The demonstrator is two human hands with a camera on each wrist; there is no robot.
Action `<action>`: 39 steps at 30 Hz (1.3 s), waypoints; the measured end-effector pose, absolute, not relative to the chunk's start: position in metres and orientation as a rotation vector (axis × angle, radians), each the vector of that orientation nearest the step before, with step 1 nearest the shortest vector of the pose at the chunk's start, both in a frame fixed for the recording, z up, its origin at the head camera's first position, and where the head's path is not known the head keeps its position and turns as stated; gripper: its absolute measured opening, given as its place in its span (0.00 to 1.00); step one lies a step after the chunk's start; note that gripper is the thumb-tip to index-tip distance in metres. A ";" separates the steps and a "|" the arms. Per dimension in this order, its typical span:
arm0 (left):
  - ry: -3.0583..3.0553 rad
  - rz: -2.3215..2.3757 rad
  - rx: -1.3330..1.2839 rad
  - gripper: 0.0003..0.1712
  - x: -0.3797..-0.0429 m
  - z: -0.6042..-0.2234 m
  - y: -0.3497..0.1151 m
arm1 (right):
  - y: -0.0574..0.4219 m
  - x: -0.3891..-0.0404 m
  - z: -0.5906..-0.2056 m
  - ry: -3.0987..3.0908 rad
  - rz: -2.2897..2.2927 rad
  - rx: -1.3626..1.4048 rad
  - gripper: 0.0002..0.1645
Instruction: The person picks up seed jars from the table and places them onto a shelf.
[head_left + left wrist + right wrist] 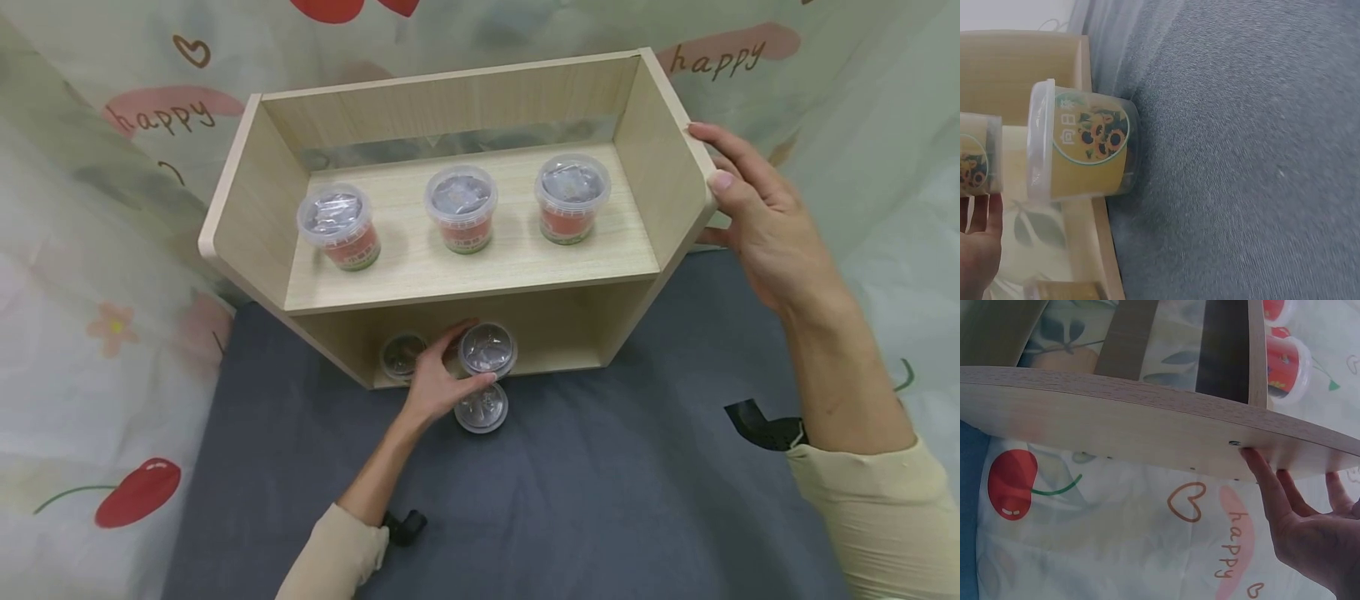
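Note:
My left hand (437, 383) grips a clear tub with a lid (487, 348) between thumb and fingers, at the front of the lower shelf. The left wrist view shows this tub (975, 156) with a yellow label bearing sunflowers. A matching tub (481, 408) stands on the cloth just before the shelf unit; its label (1092, 134) also has sunflowers. Left of my fingers, another lidded tub (402, 357) stands on the lower shelf. My right hand (780, 221) touches the right side panel (1147, 437), fingertips against its outer face and thumb at its front edge.
The pale wooden shelf unit (480, 287) has two levels. Along its upper level stand three lidded tubs with red labels: left (341, 225), middle (461, 208) and right (572, 198). Dark grey cloth (585, 500) covers the table, and a printed curtain (112, 292) hangs around it.

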State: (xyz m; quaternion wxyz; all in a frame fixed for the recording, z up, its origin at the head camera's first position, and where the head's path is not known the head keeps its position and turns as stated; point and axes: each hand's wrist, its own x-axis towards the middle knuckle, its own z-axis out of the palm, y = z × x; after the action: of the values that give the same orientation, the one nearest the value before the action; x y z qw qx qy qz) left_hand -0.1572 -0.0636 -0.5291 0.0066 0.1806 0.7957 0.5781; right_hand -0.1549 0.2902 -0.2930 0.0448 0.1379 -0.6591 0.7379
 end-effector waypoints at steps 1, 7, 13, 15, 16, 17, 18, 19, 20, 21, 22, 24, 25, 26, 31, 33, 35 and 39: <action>2.493 1.808 0.556 0.48 -0.159 -0.530 -0.063 | 0.290 -0.155 -0.293 -2.012 2.256 0.421 0.26; 2.480 1.860 0.548 0.46 -0.167 -0.542 -0.058 | 0.290 -0.156 -0.294 -1.998 2.263 0.433 0.26; 2.470 1.905 0.506 0.47 -0.173 -0.558 -0.053 | 0.291 -0.155 -0.295 -1.985 2.269 0.420 0.26; 2.480 1.911 0.494 0.47 -0.172 -0.561 -0.051 | 0.291 -0.155 -0.296 -1.988 2.265 0.425 0.26; 2.480 1.920 0.492 0.47 -0.171 -0.562 -0.050 | 0.291 -0.155 -0.296 -1.988 2.264 0.427 0.26; 2.481 1.928 0.491 0.47 -0.170 -0.561 -0.050 | 0.291 -0.155 -0.296 -1.988 2.264 0.430 0.26; 2.467 1.946 0.497 0.47 -0.168 -0.558 -0.049 | 0.290 -0.155 -0.295 -1.987 2.265 0.430 0.26; 2.458 1.957 0.496 0.46 -0.165 -0.555 -0.048 | 0.290 -0.156 -0.295 -1.984 2.268 0.428 0.26; 2.451 1.964 0.496 0.46 -0.163 -0.551 -0.048 | 0.290 -0.156 -0.295 -1.985 2.264 0.427 0.26; 2.447 1.969 0.492 0.45 -0.161 -0.547 -0.047 | 0.289 -0.156 -0.295 -1.985 2.263 0.424 0.26; 2.448 1.970 0.483 0.45 -0.159 -0.543 -0.047 | 0.289 -0.156 -0.295 -1.983 2.261 0.419 0.26; 2.457 1.960 0.462 0.44 -0.156 -0.536 -0.047 | 0.289 -0.156 -0.295 -1.983 2.257 0.413 0.26; 2.457 1.954 0.447 0.44 -0.155 -0.536 -0.047 | 0.289 -0.156 -0.296 -1.980 2.258 0.412 0.26; 2.459 1.950 0.438 0.44 -0.155 -0.535 -0.046 | 0.289 -0.156 -0.296 -1.982 2.255 0.412 0.26; 2.438 1.943 0.411 0.43 -0.154 -0.538 -0.046 | 0.288 -0.155 -0.296 -1.982 2.254 0.420 0.26; 2.441 1.936 0.400 0.43 -0.154 -0.540 -0.046 | 0.288 -0.155 -0.295 -1.979 2.250 0.418 0.26; 2.446 1.931 0.381 0.43 -0.154 -0.542 -0.045 | 0.287 -0.155 -0.295 -1.974 2.246 0.412 0.26; 2.422 1.949 0.333 0.43 -0.155 -0.544 -0.045 | 0.286 -0.155 -0.295 -1.969 2.237 0.408 0.26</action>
State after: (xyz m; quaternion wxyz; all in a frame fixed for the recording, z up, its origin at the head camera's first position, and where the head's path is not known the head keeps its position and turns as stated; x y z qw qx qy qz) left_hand -0.1548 -0.0449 -0.5441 0.0075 0.1065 0.7747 0.6232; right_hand -0.1554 0.2855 -0.2948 0.0665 0.1353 -0.6532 0.7420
